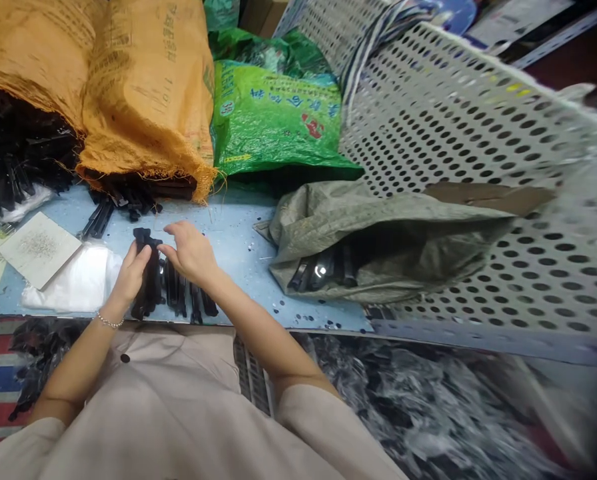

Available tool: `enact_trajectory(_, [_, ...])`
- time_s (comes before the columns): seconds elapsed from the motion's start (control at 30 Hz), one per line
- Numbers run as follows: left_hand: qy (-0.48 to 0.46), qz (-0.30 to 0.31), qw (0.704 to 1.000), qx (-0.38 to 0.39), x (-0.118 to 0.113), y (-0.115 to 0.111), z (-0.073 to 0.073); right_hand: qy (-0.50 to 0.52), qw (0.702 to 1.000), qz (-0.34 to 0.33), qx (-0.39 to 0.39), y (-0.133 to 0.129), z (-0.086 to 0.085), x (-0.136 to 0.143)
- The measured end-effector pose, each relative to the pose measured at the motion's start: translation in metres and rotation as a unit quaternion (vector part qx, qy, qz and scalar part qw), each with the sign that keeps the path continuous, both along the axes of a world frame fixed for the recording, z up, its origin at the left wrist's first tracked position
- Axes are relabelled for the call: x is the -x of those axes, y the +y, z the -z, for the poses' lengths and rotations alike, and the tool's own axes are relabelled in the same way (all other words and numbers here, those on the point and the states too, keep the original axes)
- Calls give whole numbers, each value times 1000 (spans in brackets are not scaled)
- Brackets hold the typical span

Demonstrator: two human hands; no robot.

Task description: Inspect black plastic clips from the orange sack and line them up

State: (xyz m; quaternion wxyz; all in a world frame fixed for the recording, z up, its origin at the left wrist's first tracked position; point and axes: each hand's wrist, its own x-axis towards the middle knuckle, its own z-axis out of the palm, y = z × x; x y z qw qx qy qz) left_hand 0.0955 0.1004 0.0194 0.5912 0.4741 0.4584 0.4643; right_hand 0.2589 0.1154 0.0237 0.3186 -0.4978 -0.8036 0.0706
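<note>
My left hand (pixel 132 277) wraps round the side of a bundle of long black plastic pieces (pixel 150 283) near the table's front edge. The thumb lies along the pieces, and some fingers are hidden behind them. On the bundle's right side, my right hand (pixel 191 252) has its thumb and forefinger apart. Its thumb tip is close to the bundle; I cannot tell whether it touches. Below that hand, more black plastic pieces (pixel 196 303) lie side by side on the light blue table (pixel 238 267).
Orange woven sacks (pixel 148 100) spill black pieces at the back left. A green bag (pixel 278 120) stands beside them. An open grey sack (pixel 393 247) holding black pieces lies right, before a perforated white crate (pixel 468 113). White plastic bags (pixel 73 280) lie under a square tile (pixel 39 250).
</note>
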Motion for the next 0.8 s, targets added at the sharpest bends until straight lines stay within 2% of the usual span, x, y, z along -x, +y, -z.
enact_trajectory(0.07, [-3,19,1000,12,-3,-3,-2,-47,999,-19,-4,13,0,-3])
enact_trajectory(0.13, [4,7,1000,12,-3,-3,-1,-65,997,16,32,20,2,-5])
enact_trajectory(0.2, [28,-28,999,-1,2,2,0,-57,994,58,67,13,4,-3])
enact_trajectory(0.23, [41,-54,998,-10,5,5,-1,-53,995,48,73,5,6,0])
enact_trajectory(0.3, [59,-98,993,-17,14,14,-3,-59,996,-39,61,-20,10,9])
enact_trajectory(0.37, [70,-108,992,-14,23,21,-6,-66,989,-119,50,-46,17,21])
enact_trajectory(0.43, [101,-101,989,-35,34,28,-7,-54,986,-133,90,-63,24,30])
enact_trajectory(0.5, [187,-95,974,-84,46,35,-7,-21,979,-114,169,-63,27,31])
enact_trajectory(0.57, [329,-74,935,-110,56,40,-2,9,971,-82,224,-44,24,25])
enact_trajectory(0.67, [538,3,841,-54,54,36,10,2,979,7,204,12,16,18])
enact_trajectory(0.73, [609,46,792,-15,39,25,20,-33,982,66,175,54,12,24])
enact_trajectory(0.8, [634,66,770,-10,21,12,30,-75,976,127,158,88,12,40])
